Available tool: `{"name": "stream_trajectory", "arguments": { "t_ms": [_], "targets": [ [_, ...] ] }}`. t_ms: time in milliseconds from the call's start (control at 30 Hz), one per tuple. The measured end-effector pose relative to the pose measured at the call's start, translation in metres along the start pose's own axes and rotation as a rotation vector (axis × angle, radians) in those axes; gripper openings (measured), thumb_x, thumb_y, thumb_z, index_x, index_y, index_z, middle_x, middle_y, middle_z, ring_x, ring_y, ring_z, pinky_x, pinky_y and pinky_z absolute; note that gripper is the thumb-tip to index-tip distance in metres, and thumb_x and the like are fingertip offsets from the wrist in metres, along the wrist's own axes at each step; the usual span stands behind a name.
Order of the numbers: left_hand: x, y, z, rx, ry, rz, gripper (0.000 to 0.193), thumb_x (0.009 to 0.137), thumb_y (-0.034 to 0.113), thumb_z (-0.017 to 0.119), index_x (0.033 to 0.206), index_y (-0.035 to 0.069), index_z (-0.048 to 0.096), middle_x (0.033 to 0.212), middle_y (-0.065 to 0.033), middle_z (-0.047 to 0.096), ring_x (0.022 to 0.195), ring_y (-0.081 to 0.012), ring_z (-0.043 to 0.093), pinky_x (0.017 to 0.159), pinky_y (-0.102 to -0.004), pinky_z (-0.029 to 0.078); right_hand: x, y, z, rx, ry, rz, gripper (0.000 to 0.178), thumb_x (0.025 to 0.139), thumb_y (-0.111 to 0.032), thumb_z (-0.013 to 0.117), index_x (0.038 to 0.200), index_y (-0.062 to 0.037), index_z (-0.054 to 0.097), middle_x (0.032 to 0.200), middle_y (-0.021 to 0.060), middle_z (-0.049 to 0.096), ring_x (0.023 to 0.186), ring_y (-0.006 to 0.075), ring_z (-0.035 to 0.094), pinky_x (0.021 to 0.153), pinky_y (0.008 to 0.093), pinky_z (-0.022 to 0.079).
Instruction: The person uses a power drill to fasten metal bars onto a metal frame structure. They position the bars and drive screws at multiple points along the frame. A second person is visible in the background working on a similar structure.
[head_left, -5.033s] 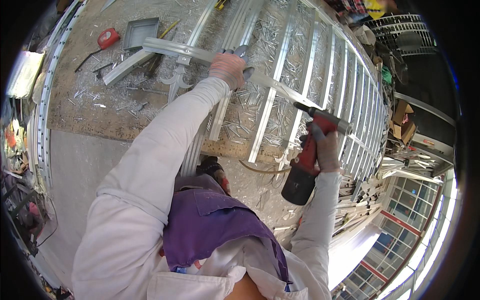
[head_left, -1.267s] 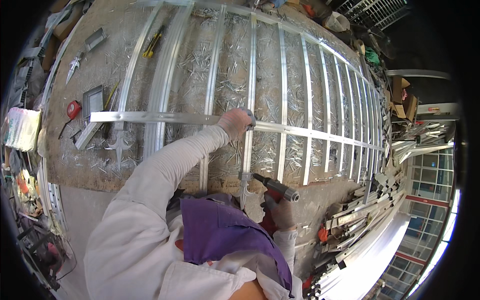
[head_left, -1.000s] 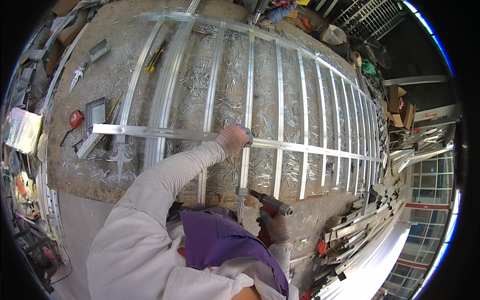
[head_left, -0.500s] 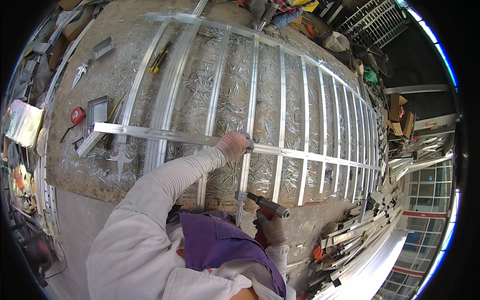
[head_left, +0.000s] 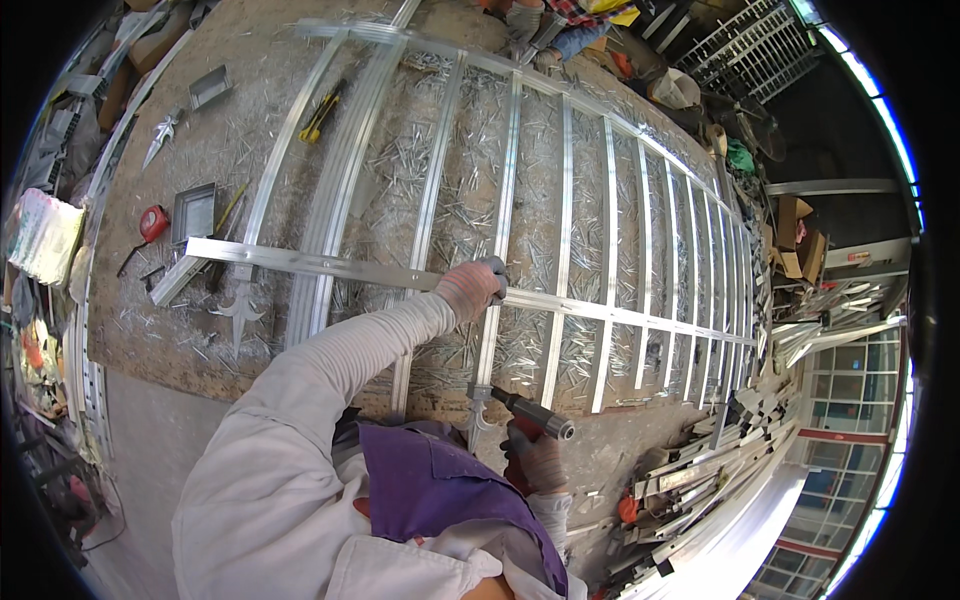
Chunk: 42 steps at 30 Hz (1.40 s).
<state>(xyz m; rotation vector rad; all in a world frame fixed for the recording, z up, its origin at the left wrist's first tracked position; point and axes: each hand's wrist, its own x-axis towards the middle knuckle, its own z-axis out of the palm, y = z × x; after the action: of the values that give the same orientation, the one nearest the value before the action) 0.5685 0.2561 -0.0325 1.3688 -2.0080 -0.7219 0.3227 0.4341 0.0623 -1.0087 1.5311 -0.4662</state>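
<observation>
- Holding the long metal rail [head_left: 330, 267] down is done by the left hand [head_left: 468, 290], fingers curled around it.
- A red drill [head_left: 530, 425] is gripped in the right hand [head_left: 540, 462], fingers wrapped.
- Next, careful aiming at a crossing is probably needed.

— What is lying around the big tabletop [head_left: 150, 330]?

— Daylight is coming in through the tall glass windows [head_left: 850, 400] at the lower right, and it is washing the pale floor [head_left: 760, 540] beside them. Long metal offcuts [head_left: 690, 480] are piling up next to that floor.

— And further back?

— Cardboard boxes [head_left: 795, 235] are sitting near a wire rack [head_left: 750, 45] at the upper right. On the left, a grey concrete floor [head_left: 140, 450] is running below the tabletop, with a stack of pale cloth [head_left: 45, 235] lying at its edge.
</observation>
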Motion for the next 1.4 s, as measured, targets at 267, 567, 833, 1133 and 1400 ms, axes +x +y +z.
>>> {"name": "stream_trajectory", "arguments": {
  "t_ms": [267,567,833,1133,1400],
  "targets": [
    [0.000,0.004,-0.010,-0.032,-0.070,-0.112,0.015,0.075,0.016,0.075,0.088,0.009,0.070,0.095,-0.0084,0.062,0.091,-0.0279,0.063,0.081,-0.0362,0.052,-0.005,0.005,0.002,0.003,0.031,-0.003,0.027,0.087,-0.011,0.066,0.111,-0.0022,0.059,0.081,0.0075,0.067,0.066,0.0145,0.066,0.055,0.0292,0.050],
    [-0.006,-0.001,-0.011,0.051,-0.041,0.008,0.025,0.077,0.022,0.074,0.099,0.011,0.070,0.096,-0.0088,0.061,0.092,-0.0296,0.061,0.081,-0.0391,0.052,-0.008,0.008,0.002,-0.033,0.037,0.049,0.027,0.086,-0.015,0.067,0.109,-0.0026,0.060,0.079,0.0057,0.067,0.064,0.0138,0.065,0.054,0.0289,0.049],
    [-0.006,-0.003,-0.006,0.043,-0.076,-0.011,0.022,0.080,0.020,0.071,0.100,0.011,0.069,0.095,-0.0090,0.060,0.090,-0.0290,0.061,0.079,-0.0394,0.051,-0.006,0.013,0.000,-0.007,0.035,0.095,0.032,0.085,-0.011,0.068,0.114,-0.0032,0.057,0.082,0.0056,0.065,0.064,0.0138,0.063,0.054,0.0285,0.048],
    [-0.007,-0.001,-0.009,0.052,-0.069,-0.011,0.021,0.082,0.023,0.069,0.098,0.010,0.069,0.095,-0.0093,0.059,0.089,-0.0296,0.060,0.080,-0.0401,0.050,-0.008,0.013,0.002,-0.001,0.033,0.025,0.031,0.085,-0.011,0.066,0.113,-0.0021,0.057,0.082,0.0065,0.065,0.064,0.0141,0.063,0.054,0.0287,0.049],
    [-0.005,-0.004,-0.005,0.123,-0.134,-0.056,0.022,0.083,0.025,0.068,0.100,0.010,0.068,0.095,-0.0098,0.059,0.090,-0.0304,0.060,0.080,-0.0407,0.050,-0.006,0.018,0.000,-0.039,0.031,0.008,0.029,0.086,-0.011,0.066,0.111,-0.0013,0.058,0.084,0.0080,0.065,0.067,0.0153,0.064,0.058,0.0301,0.050]
  ]
}}
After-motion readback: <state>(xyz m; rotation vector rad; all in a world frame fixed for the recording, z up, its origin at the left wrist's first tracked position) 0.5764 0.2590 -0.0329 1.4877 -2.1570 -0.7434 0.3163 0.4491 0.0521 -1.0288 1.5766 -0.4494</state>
